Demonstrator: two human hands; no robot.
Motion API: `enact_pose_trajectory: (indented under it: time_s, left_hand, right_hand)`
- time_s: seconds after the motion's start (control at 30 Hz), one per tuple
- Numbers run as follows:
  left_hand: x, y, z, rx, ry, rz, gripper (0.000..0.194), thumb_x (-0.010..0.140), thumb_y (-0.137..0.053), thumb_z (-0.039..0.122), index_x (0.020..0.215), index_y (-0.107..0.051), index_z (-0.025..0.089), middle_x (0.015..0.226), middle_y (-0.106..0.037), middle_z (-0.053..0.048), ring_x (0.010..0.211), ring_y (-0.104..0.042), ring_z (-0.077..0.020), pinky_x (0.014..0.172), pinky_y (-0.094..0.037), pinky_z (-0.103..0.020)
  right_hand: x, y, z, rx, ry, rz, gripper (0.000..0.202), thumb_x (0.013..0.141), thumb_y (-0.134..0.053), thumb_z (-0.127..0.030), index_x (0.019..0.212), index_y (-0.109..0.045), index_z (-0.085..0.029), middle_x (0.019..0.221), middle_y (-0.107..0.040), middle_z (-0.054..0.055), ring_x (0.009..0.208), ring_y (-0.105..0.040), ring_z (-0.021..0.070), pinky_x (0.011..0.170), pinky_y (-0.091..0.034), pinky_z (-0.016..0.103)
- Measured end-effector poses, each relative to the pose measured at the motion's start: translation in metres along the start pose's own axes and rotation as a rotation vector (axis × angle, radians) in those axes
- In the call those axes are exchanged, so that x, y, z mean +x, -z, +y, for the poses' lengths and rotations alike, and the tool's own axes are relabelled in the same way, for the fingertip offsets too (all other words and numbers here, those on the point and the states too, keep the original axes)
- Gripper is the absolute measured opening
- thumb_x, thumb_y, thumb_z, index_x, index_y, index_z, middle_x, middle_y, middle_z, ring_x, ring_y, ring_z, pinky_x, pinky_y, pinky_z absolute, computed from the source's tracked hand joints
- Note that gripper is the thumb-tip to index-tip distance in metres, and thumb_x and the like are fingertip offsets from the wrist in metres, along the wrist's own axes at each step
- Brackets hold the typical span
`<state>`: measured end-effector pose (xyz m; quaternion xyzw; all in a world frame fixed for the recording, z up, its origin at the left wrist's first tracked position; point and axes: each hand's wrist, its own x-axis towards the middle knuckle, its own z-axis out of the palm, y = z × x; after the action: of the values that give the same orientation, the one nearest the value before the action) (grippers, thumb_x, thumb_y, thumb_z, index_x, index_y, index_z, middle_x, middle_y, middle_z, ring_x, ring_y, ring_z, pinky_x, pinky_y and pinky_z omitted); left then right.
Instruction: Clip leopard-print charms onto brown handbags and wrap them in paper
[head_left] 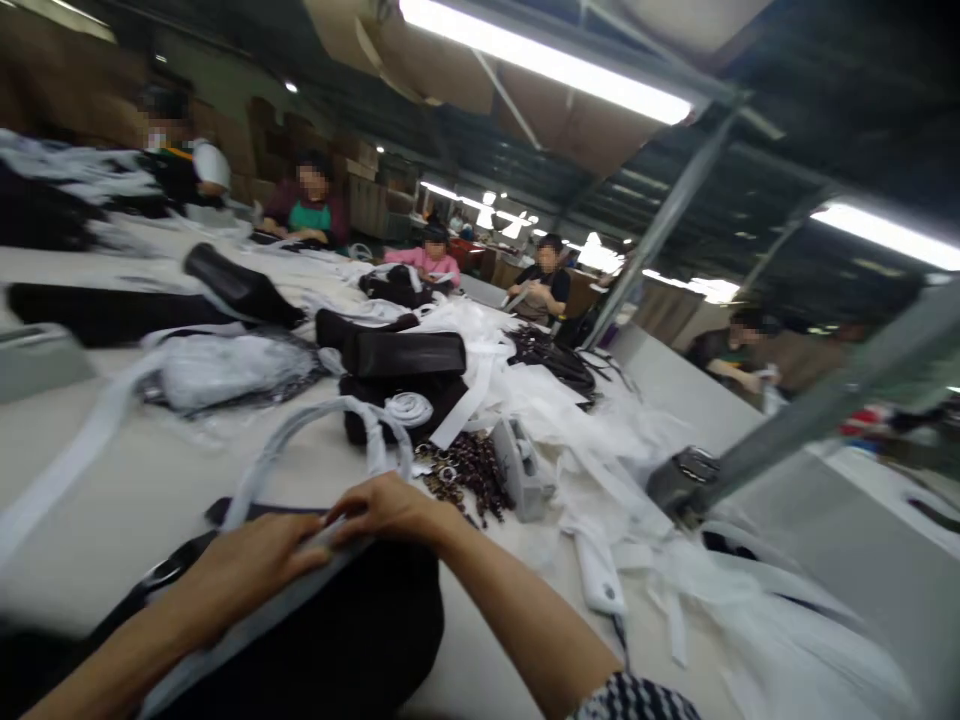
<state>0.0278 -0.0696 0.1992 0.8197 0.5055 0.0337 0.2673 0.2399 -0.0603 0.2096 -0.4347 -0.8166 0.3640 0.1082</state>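
A black bag (360,620) lies on the table right in front of me. Its near handle (247,625), covered in a whitish wrap, runs slantwise across it. My left hand (262,560) is closed around this handle from the left. Close beside it, the fingers of my right hand (386,510) pinch the same wrapped handle near its upper end. Behind my hands the far handle (289,425), wrapped the same way, arches up in a loop. A metal ring (161,573) shows at the bag's left side. The fingertips are slightly blurred.
Beyond the bag lie a pile of dark beaded pieces (472,475), a grey tape dispenser (521,470), black bags (405,355) and a plastic-wrapped bundle (232,370). White strips (600,470) and a white corded device (598,575) are at right, near a slanting metal post (817,400). Several people work farther back.
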Motion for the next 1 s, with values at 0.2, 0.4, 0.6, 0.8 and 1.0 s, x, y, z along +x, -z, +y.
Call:
enact_pose_trajectory:
  time_s: [0.2, 0.4, 0.6, 0.8, 1.0]
  left_hand:
    - [-0.068, 0.017, -0.004, 0.173, 0.016, 0.023, 0.046, 0.075, -0.066, 0.041, 0.117, -0.059, 0.025, 0.112, -0.069, -0.007, 0.103, -0.064, -0.0299, 0.082, -0.046, -0.035]
    - [-0.083, -0.006, -0.023, -0.054, 0.13, 0.182, 0.034, 0.077, -0.064, 0.037, 0.109, -0.061, 0.024, 0.106, -0.069, -0.006, 0.097, -0.065, -0.0275, 0.078, -0.046, -0.033]
    - [-0.077, -0.008, -0.031, -0.161, 0.119, 0.233, 0.041, 0.075, -0.066, 0.042, 0.112, -0.059, 0.024, 0.11, -0.066, -0.003, 0.099, -0.063, -0.0242, 0.082, -0.044, -0.032]
    - [-0.062, -0.014, -0.038, -0.261, 0.217, 0.248, 0.02, 0.07, -0.068, 0.036, 0.085, -0.064, 0.023, 0.087, -0.067, 0.0, 0.083, -0.062, -0.0221, 0.07, -0.04, -0.029]
    - [-0.06, -0.021, -0.042, -0.453, 0.131, 0.315, 0.01, 0.072, -0.058, 0.02, 0.081, -0.054, 0.021, 0.075, -0.055, 0.005, 0.071, -0.053, -0.0142, 0.064, -0.038, -0.024]
  right_hand:
    - [0.005, -0.008, 0.002, 0.092, -0.02, 0.103, 0.02, 0.077, -0.071, -0.026, 0.095, -0.076, -0.017, 0.09, -0.075, 0.004, 0.087, -0.067, 0.0205, 0.082, -0.047, 0.028]
    - [0.018, -0.019, -0.028, 0.078, 0.074, 0.033, 0.053, 0.064, -0.081, -0.038, 0.113, -0.071, -0.022, 0.109, -0.072, 0.003, 0.098, -0.065, 0.022, 0.088, -0.047, 0.03]
    - [0.035, -0.04, -0.045, -0.129, -0.013, -0.01, 0.024, 0.069, -0.076, -0.029, 0.091, -0.076, -0.022, 0.084, -0.072, 0.001, 0.078, -0.064, 0.0181, 0.067, -0.042, 0.026]
    - [0.031, -0.043, -0.041, -0.082, 0.117, 0.042, 0.013, 0.074, -0.072, -0.02, 0.087, -0.074, -0.021, 0.083, -0.069, 0.0, 0.079, -0.062, 0.0154, 0.07, -0.041, 0.024]
    - [0.028, -0.051, -0.023, -0.072, 0.168, 0.185, 0.018, 0.083, -0.062, -0.01, 0.093, -0.072, -0.02, 0.088, -0.069, 0.002, 0.084, -0.061, 0.0162, 0.078, -0.043, 0.027]
